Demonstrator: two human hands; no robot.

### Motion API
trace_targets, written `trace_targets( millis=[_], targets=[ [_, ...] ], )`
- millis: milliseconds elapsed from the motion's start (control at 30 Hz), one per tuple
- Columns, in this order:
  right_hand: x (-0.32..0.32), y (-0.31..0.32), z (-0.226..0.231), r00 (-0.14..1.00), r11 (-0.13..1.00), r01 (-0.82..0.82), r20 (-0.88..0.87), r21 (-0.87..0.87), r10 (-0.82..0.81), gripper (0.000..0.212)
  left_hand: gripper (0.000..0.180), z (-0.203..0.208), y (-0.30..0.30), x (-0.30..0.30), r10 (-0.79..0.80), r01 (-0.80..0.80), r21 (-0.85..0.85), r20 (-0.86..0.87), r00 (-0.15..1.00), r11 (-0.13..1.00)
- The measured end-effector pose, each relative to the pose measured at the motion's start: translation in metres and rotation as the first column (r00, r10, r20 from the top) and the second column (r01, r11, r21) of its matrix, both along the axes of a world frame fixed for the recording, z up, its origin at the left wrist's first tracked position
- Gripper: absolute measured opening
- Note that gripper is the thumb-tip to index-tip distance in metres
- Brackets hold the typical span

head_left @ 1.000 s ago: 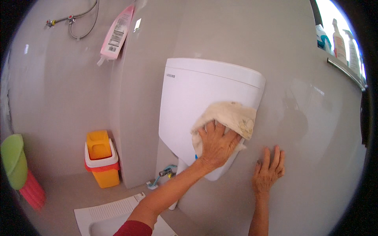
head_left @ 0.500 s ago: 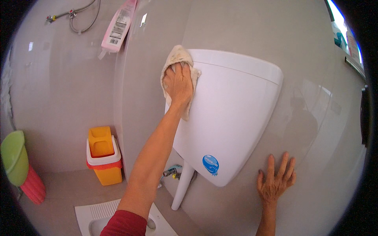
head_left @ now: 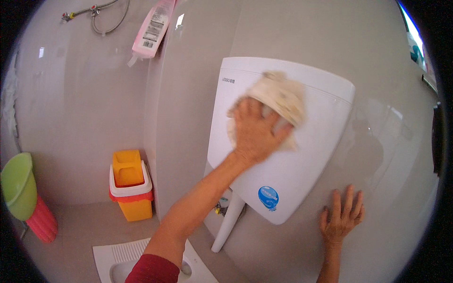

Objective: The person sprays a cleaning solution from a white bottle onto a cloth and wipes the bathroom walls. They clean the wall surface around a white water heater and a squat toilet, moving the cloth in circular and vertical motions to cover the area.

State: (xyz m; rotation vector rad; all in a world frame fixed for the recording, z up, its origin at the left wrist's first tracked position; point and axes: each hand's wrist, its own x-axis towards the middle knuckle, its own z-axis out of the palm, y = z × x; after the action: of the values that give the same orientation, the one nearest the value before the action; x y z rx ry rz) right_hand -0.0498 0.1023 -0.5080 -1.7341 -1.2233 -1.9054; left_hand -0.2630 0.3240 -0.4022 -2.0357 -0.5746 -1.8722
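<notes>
My left hand (head_left: 257, 137) and the cloth (head_left: 283, 96) lie on the cistern (head_left: 325, 122); around it, my right hand (head_left: 340, 221) lies at five o'clock, bin (head_left: 134, 208) eight, bottle (head_left: 152, 30) ten.

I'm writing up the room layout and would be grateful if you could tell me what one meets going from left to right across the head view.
Green basin → orange bin → left hand on a beige cloth → right hand → dark object at the right edge.
</notes>
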Motion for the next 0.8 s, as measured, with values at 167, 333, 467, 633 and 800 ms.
trace_targets(
  millis=[167, 333, 467, 633, 800],
  targets=[
    [-0.008, 0.001, 0.001, 0.999, 1.000, 0.003, -0.045, -0.024, -0.004, 0.045, 0.056, -0.013, 0.081, -0.016, 0.155, -0.039, -0.378, 0.280, 0.947, 0.925],
    [-0.007, 0.004, -0.001, 0.999, 1.000, 0.017, -0.049, -0.011, -0.017, 0.047, 0.060, -0.085, 0.127, -0.023, -0.004, 0.280, -0.543, 0.454, 0.891, 0.792],
    [-0.007, 0.003, 0.000, 0.998, 1.000, -0.009, -0.058, -0.008, 0.008, 0.047, 0.059, -0.140, 0.117, -0.022, 0.037, 0.444, -0.636, 0.596, 0.802, 0.631],
    [0.002, 0.007, -0.001, 0.999, 0.999, -0.048, 0.022, 0.013, 0.048, 0.046, 0.055, -0.165, 0.052, 0.003, 0.086, 0.266, -0.600, 0.492, 0.866, 0.755],
    [0.000, 0.001, -0.001, 0.999, 0.999, -0.042, -0.006, 0.002, 0.042, 0.045, 0.051, -0.138, -0.019, 0.033, -0.059, 0.201, -0.349, 0.376, 0.925, 0.915]
  ],
)
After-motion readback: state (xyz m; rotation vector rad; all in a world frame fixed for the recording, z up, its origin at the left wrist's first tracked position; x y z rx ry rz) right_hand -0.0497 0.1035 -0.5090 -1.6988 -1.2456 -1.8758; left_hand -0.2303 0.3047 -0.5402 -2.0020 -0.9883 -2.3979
